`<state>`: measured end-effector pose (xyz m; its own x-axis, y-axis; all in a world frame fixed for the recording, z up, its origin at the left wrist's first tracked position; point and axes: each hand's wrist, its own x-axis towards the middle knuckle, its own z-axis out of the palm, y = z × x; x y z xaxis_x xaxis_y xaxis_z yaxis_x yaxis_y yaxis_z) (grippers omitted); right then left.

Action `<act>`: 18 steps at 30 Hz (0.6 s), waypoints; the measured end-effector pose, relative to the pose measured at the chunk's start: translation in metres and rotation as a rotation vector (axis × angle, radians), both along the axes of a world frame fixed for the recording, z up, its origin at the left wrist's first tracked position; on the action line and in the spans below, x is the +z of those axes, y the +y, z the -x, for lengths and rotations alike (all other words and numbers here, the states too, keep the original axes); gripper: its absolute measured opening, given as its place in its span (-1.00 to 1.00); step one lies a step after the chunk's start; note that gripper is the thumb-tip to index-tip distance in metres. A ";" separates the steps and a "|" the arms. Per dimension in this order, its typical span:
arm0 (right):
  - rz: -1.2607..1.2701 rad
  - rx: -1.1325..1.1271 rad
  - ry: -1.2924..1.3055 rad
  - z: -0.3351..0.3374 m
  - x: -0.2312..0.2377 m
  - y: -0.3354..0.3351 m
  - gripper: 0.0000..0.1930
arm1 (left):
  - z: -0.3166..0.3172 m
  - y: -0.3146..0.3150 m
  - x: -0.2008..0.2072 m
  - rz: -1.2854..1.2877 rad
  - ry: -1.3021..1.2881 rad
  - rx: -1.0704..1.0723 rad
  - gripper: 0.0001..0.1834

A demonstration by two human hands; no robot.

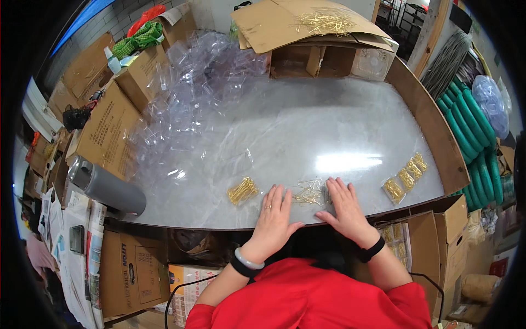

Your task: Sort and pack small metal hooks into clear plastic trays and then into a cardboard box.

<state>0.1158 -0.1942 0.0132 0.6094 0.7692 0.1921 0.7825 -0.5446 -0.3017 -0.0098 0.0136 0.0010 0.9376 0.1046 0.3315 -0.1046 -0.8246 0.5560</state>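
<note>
Both my hands rest flat near the front edge of the grey table, fingers stretched out. Between them lies a small loose pile of thin gold-coloured wire pins [308,193]; their exact kind is too small to tell. My left hand [275,213] is just left of this pile, holding nothing that I can see. At the pile's other side my right hand [346,211] has its fingertips beside the pins. A denser heap of gold pins [242,191] sits left of my left hand. Farther right stand several small clear plastic boxes [406,178] filled with gold pins, in a slanting row.
Many clear plastic boxes [186,104] are heaped at the back left. A grey bottle [107,186] lies tilted at the left edge. Cardboard [274,22] with more gold pins [326,22] covers a shelf at the back. A brown board [430,120] walls the right side.
</note>
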 end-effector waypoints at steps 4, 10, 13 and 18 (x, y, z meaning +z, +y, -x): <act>-0.154 0.086 0.020 -0.004 -0.011 0.003 -0.42 | -0.028 -0.004 -0.006 -0.168 0.039 -0.015 -0.12; -0.296 0.250 0.045 -0.015 -0.018 0.001 -0.61 | -0.038 -0.007 -0.004 -0.164 0.081 -0.108 -0.24; -0.394 0.067 0.060 0.000 -0.027 0.006 -0.58 | -0.040 -0.010 -0.005 -0.137 0.087 -0.161 -0.34; -0.358 -0.057 -0.045 0.000 -0.006 0.017 -0.38 | -0.040 -0.008 -0.009 -0.106 0.034 -0.233 -0.42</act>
